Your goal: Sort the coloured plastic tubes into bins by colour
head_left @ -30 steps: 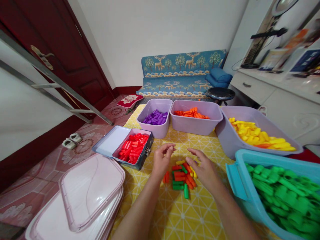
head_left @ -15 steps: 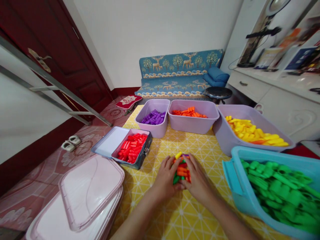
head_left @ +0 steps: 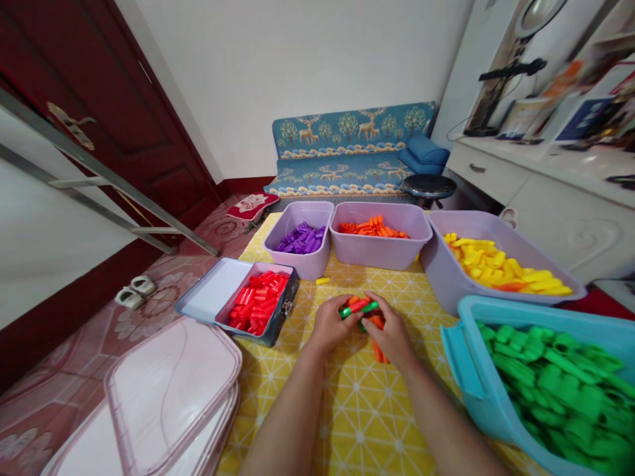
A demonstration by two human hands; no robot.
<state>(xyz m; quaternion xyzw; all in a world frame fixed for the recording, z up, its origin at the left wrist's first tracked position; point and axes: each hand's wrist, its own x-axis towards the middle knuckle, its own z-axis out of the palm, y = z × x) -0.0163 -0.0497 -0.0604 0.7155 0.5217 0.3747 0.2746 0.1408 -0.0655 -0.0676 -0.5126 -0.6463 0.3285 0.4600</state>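
Observation:
My left hand (head_left: 331,324) and my right hand (head_left: 391,334) are cupped together around a bunch of mixed plastic pieces (head_left: 361,308), red, orange and green, held just above the yellow tablecloth (head_left: 347,410). An orange piece (head_left: 379,350) pokes out below my right hand. One small yellow piece (head_left: 322,281) lies alone on the cloth, to the left and farther off, near the purple-filled bin (head_left: 300,239).
Lilac bins hold orange pieces (head_left: 380,231) and yellow pieces (head_left: 501,264). A blue tin (head_left: 243,301) with red pieces is at left, a turquoise tub (head_left: 536,377) of green pieces at right. Pink lids (head_left: 153,396) are stacked at lower left. A stool (head_left: 427,186) and sofa stand behind.
My hands closed in from either side of the loose pile, gathered the pieces and lifted them as a bunch. A yellow piece now lies apart on the cloth.

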